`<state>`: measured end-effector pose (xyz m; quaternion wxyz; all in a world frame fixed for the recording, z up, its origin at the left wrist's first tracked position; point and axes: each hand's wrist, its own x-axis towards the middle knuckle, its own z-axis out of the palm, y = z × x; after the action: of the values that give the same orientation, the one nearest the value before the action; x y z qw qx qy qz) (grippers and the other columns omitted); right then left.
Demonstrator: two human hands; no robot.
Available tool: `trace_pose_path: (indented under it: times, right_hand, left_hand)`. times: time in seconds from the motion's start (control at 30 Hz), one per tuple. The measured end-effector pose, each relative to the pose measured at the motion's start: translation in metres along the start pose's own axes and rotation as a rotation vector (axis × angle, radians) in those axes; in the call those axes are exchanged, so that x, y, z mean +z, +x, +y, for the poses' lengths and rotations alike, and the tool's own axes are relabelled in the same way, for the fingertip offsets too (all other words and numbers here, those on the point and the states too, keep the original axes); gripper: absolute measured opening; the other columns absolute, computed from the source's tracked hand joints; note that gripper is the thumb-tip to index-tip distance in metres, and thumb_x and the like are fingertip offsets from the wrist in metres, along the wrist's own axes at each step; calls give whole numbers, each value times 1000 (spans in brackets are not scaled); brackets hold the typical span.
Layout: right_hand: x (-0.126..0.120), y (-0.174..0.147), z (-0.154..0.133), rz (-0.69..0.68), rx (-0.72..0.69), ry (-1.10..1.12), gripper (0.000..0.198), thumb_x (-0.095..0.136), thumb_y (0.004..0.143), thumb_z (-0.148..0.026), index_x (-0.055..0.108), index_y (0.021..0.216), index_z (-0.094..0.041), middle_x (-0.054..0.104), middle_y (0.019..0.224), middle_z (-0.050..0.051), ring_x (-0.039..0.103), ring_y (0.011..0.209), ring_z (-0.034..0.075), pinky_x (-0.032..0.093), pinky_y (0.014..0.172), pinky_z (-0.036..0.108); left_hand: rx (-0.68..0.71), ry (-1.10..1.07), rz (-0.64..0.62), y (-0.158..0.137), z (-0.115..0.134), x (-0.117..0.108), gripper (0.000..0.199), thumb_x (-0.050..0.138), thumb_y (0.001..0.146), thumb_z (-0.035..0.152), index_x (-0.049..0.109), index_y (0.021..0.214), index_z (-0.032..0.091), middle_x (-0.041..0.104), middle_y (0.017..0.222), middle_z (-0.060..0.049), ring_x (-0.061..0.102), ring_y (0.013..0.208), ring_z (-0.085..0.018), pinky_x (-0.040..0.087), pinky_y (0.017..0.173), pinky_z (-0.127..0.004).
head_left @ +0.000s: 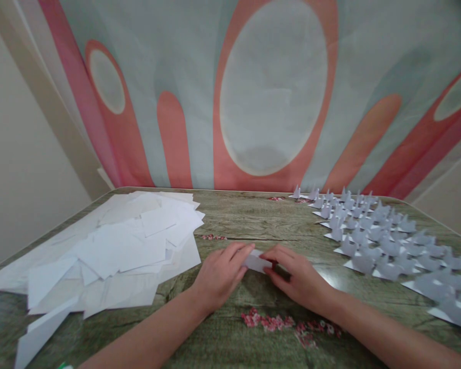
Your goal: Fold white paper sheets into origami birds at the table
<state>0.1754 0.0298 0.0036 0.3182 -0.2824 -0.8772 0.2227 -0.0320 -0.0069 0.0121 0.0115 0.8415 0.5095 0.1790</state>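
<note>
Between my two hands, low over the middle of the table, is a small folded piece of white paper (pixel 255 262). My left hand (pixel 223 271) grips its left end, fingers closed on top and the thumb near its lower edge. At the right end, the thumb and fingers of my right hand (pixel 292 272) pinch the same paper. The paper's underside is hidden, and so are some fingertips.
A loose heap of white paper sheets (pixel 126 241) covers the table's left side. Rows of small folded white paper figures (pixel 388 241) stand along the right. The wood-patterned tabletop (pixel 238 215) has printed pink flowers. A patterned backdrop (pixel 200 102) hangs behind the far edge.
</note>
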Motion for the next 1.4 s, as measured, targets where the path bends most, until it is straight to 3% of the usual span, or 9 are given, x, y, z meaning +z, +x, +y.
trace_pose_path:
  times: [0.23, 0.4, 0.57, 0.73, 0.9, 1.17, 1.4]
  right_hand:
    - [-10, 2, -10, -72, -116, -14, 22, 52, 82, -18, 57, 103, -18, 62, 92, 7, 53, 84, 17, 44, 75, 32]
    - [-16, 6, 3, -32, -188, -117, 37, 44, 78, -3, 61, 105, -20, 64, 101, 7, 54, 90, 18, 44, 81, 36]
    - [-16, 4, 20, -112, -189, -127, 48, 36, 78, 2, 58, 115, -21, 61, 114, 8, 54, 104, 17, 45, 88, 37]
    - [-15, 4, 27, -138, -107, -37, 43, 37, 82, -2, 57, 115, -21, 61, 115, 7, 56, 106, 14, 46, 90, 32]
    - [-14, 3, 36, -125, -59, -65, 40, 47, 76, -2, 63, 107, -21, 64, 108, 6, 59, 100, 15, 47, 89, 31]
    - [-17, 4, 38, -109, -115, -142, 29, 54, 78, -7, 68, 97, -24, 66, 94, 4, 58, 88, 16, 47, 77, 31]
    - [-21, 6, 32, -117, -94, -114, 18, 55, 83, -16, 69, 92, -23, 65, 94, 4, 54, 89, 17, 43, 80, 33]
  left_hand:
    - [72, -100, 24, 0, -2, -3, 24, 50, 84, 16, 58, 105, 22, 57, 96, -4, 55, 89, -17, 45, 79, -28]
    - [91, -194, 28, 0, -5, 0, 16, 51, 83, 14, 62, 92, 20, 57, 98, -4, 55, 89, -15, 45, 80, -26]
    - [74, -309, 22, 0, -10, 6, 17, 50, 83, 12, 63, 91, 20, 58, 102, -4, 55, 92, -14, 45, 82, -25]
    - [43, -326, 39, 1, -11, 6, 18, 52, 80, 10, 63, 89, 19, 59, 101, -4, 56, 92, -14, 45, 82, -25]
    - [11, -229, 56, 2, -12, 5, 15, 52, 82, 14, 65, 88, 20, 63, 94, -3, 57, 87, -15, 45, 80, -27]
    - [-2, -187, 37, 2, -12, 4, 15, 52, 82, 15, 65, 88, 20, 66, 89, -3, 58, 86, -16, 46, 80, -29]
    - [-35, -228, 14, 3, -9, 2, 13, 53, 84, 22, 65, 87, 21, 66, 90, -1, 59, 86, -16, 44, 81, -28]
